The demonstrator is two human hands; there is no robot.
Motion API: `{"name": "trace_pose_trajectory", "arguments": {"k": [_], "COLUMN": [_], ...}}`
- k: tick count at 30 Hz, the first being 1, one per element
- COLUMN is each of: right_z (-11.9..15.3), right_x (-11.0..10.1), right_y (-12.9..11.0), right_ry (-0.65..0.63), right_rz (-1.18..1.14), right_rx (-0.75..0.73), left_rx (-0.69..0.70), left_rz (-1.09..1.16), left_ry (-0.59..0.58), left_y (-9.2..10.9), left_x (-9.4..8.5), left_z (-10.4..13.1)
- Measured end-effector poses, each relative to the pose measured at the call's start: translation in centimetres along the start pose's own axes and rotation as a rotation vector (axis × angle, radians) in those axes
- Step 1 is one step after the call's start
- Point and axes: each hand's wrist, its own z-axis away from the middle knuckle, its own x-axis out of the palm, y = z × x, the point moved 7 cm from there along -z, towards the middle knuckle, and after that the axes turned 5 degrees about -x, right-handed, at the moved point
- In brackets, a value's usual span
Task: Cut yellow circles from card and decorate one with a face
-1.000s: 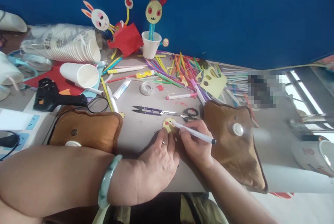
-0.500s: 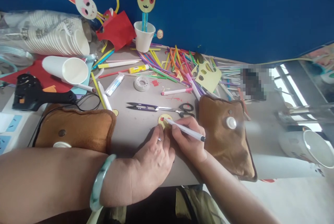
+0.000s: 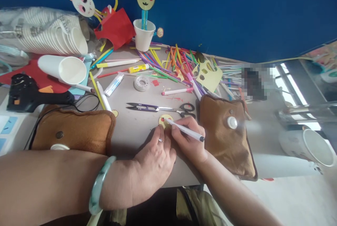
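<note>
**Pen tip down on the yellow disc**

Left hand [image 3: 155, 159] lies flat on the grey table [image 3: 137, 131], fingertips pinning the yellow paper disc [image 3: 165, 120]. Right hand [image 3: 188, 141] is pinched tight around a white marker pen [image 3: 184, 130], tip touching the disc just below the scissors [image 3: 160, 108].

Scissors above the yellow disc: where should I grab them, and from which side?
Probably by the black finger loops, coming from the right. The scissors lie flat with blades pointing left, closed, beside the thread snips. The right hand, holding the pen, is nearest that end.
</note>
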Motion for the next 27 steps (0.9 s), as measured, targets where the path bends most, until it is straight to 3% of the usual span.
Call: {"name": "trace_pose_trajectory", "arguments": {"k": [27], "right_z": [0.03], "right_x": [-0.17], "right_y": [-0.03], "right_ry": [0.004], "right_rz": [0.024], "right_rx": [0.029], "left_rx": [0.005], "left_rz": [-0.017], "left_ry": [0.043], "left_y": [0.01], "left_x": [-0.17], "left_z": [0.02]}}
